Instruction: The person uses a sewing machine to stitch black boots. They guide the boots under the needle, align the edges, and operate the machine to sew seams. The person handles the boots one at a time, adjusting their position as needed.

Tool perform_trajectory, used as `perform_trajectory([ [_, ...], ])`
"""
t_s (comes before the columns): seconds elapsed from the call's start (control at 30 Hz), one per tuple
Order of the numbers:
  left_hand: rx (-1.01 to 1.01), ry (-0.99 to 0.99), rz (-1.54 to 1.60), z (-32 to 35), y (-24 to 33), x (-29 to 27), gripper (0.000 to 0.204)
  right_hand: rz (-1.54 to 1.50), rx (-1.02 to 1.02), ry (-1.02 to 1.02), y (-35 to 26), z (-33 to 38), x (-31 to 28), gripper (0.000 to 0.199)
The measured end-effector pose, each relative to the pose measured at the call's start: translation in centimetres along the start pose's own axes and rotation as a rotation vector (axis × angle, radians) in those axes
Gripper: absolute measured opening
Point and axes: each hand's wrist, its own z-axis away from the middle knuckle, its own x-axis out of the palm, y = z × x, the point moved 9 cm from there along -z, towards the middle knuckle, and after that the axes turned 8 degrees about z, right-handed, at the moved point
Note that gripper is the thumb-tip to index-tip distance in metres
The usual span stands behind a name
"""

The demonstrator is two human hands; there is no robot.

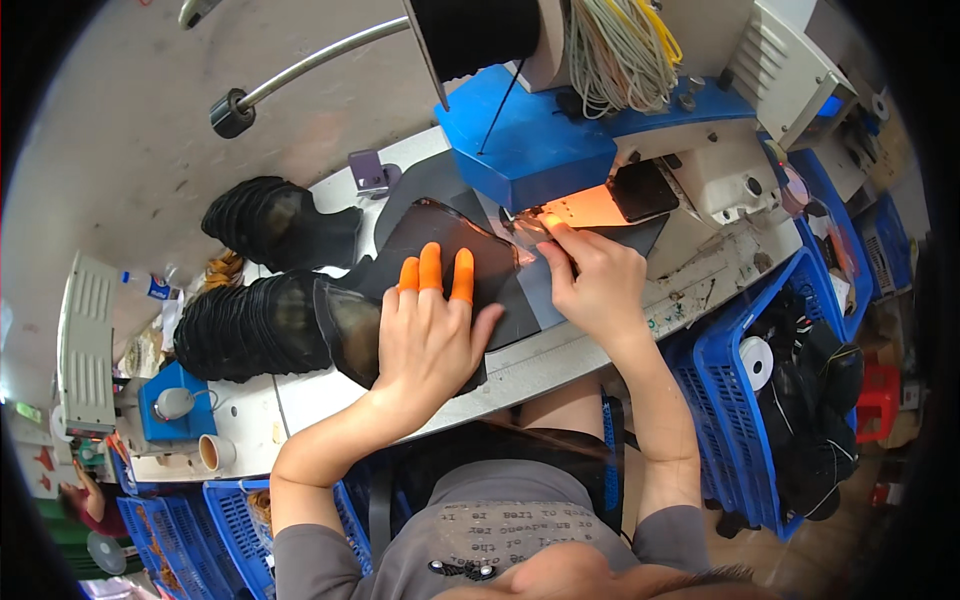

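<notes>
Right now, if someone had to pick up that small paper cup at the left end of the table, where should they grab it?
Probably round its side wall, from above or the front: the paper cup stands upright, mouth open, with the blue base crowding it behind.

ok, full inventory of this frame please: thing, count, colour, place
sewing machine: 1, white and blue, top centre-right on the table
black piece: 1, dark, flat under both hands at the needle
stacks of black pieces: 2, black, left on the table
thread spool: 1, black, top centre
cords: 1 bundle, pale and yellow, on the machine
crates: several, blue, right and lower left
cup: 1, tan, lower left
left hand: flat on the piece, three orange finger caps
right hand: fingers pinching the piece's edge at the needle
</notes>
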Motion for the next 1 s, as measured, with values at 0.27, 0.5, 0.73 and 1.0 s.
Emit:
perform_trajectory([
  [0.27, 0.093, -0.013, 0.199, 3.0, -2.4, -1.1, 0.070, -0.044, 0.012, 0.017, 0.3, 0.3, -0.1, 0.024],
  [0.5, 0.035, -0.238, -0.045, 10.1, -15.4, 6.4, 0.073, -0.046, -0.001, 0.010, 0.0, 0.3, 0.0, 0.026],
  [0.73, -0.071, 0.090, 0.144, 5.3, -16.4, 6.4, 0.046, -0.024, 0.020, 0.027, 0.4, 0.4, -0.3, 0.025],
  [1.0, -0.531, -0.170, -0.184, -0.7, -28.1, 17.2, 0.030, -0.075, 0.006, -0.006, -0.2, 0.0, -0.1, 0.026],
])
